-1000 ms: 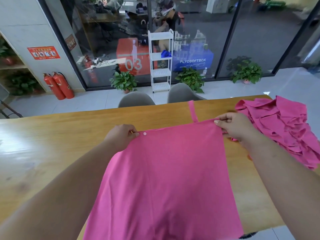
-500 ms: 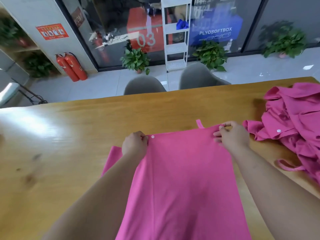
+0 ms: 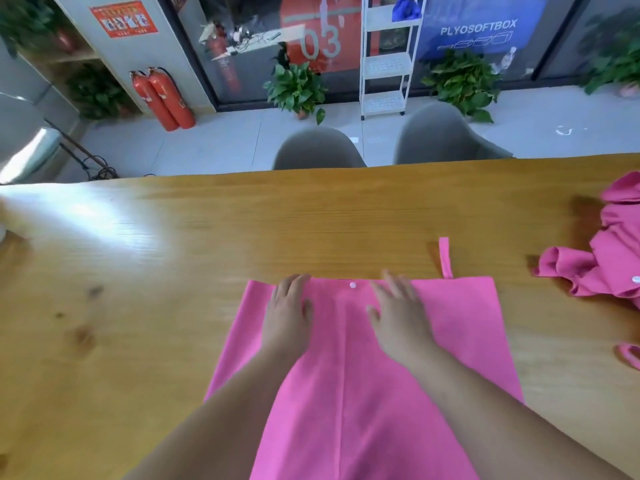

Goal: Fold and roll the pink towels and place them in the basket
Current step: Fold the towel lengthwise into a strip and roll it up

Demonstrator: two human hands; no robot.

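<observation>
Closest to me, the pink towel (image 3: 460, 334) lies spread on the table, running out from under my forearms to a straight far edge. My left hand (image 3: 287, 313) and right hand (image 3: 398, 315) both lie palm down on it near that edge, fingers straight and gripping nothing. The right one is a little blurred. A long crease runs up the cloth between them.

I read this as the flattening step: the towel is laid out and pressed smooth, with no fold made yet. The next move, I'd judge, calls for taking one side edge, outward of either hand, and carrying it across so the edges line up, keeping the cloth from bunching.

Just beyond my fingertips, between the hands, sits a white snap (image 3: 353, 285) at the far edge. Beyond and to the right of the right hand, a hanging loop (image 3: 445, 258) lies out on the wood. Well off to the right of that hand is the heap of pink towels (image 3: 613, 261), unfolded. I see no basket.

The wooden table (image 3: 207, 244) is glossy, with window glare far left of my left hand. Past it stand two grey chairs (image 3: 317, 152), then a tiled floor, potted plants (image 3: 298, 88), a white shelf rack (image 3: 388, 64), red fire extinguishers (image 3: 162, 98) and a glass wall.
</observation>
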